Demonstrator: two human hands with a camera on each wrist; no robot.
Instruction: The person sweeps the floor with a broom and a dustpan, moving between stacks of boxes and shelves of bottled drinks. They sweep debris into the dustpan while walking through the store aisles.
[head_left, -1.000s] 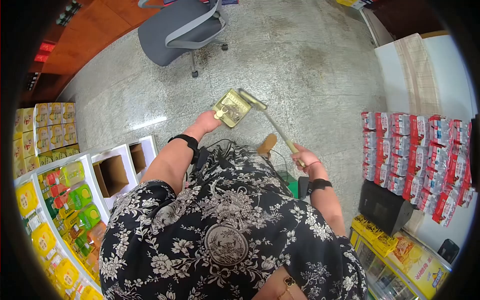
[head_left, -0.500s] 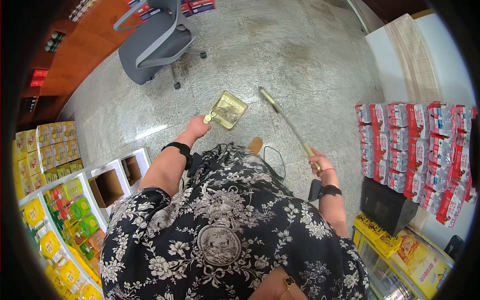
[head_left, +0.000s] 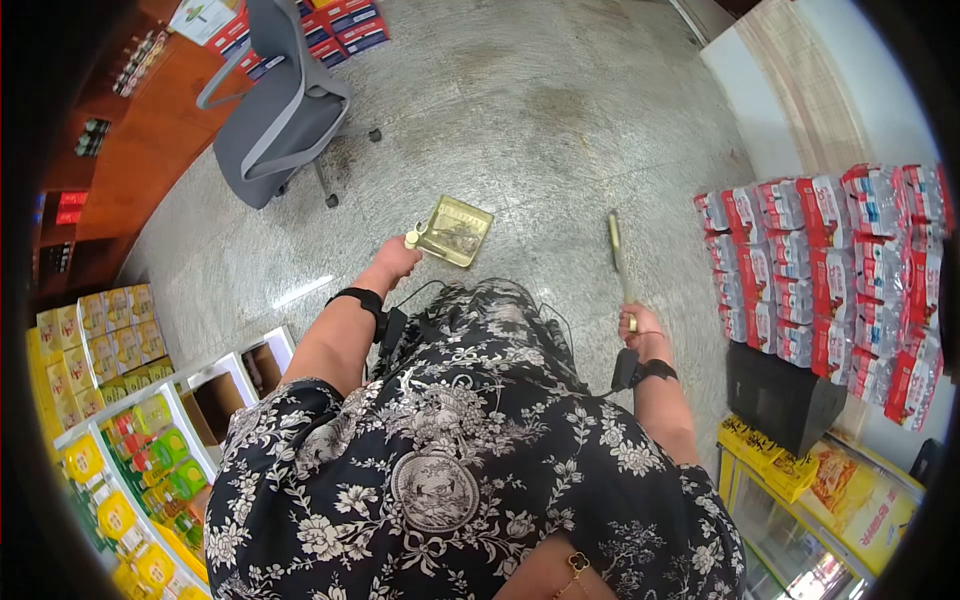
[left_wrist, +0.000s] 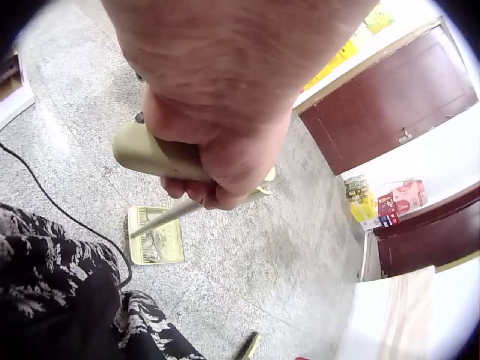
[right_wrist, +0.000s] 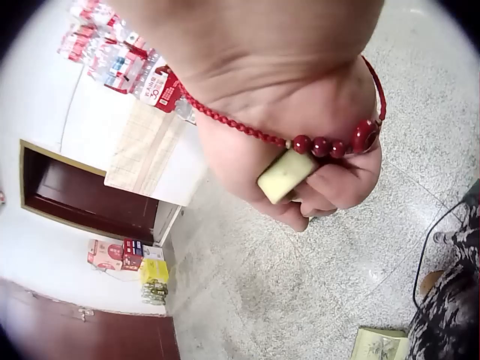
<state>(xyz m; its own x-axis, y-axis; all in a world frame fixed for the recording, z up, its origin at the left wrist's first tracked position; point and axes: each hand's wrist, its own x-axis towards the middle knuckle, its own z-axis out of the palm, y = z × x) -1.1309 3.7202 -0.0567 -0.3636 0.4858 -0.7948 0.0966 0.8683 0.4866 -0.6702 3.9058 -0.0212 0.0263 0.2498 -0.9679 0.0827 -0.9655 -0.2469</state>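
My left hand (head_left: 397,262) grips the top of a pale green long-handled dustpan (head_left: 457,218). In the left wrist view, fingers wrap the handle's thick grip (left_wrist: 161,154), and the pan (left_wrist: 171,251) holds a clump of grey dust and debris. On the right, my right hand (head_left: 645,325) holds a matching broom (head_left: 617,255) by its handle end, its narrow head pointing forward over the floor, well apart from the dustpan. From the right wrist view, the handle end (right_wrist: 286,177) pokes out of curled fingers below a red beaded bracelet (right_wrist: 319,146).
Ahead on the left stands a grey swivel chair (head_left: 280,130) beside wooden shelving (head_left: 170,130). Shelves of packaged goods (head_left: 150,470) flank my left side. Red-labelled bottle packs (head_left: 830,270), a black box-shaped item (head_left: 785,395) and a glass display case (head_left: 800,530) line the right.
The broom has swung right, away from the dustpan, and its head now points straight ahead. The dustpan has shifted slightly in view. Chair and surroundings have slid left and down as the view turned.
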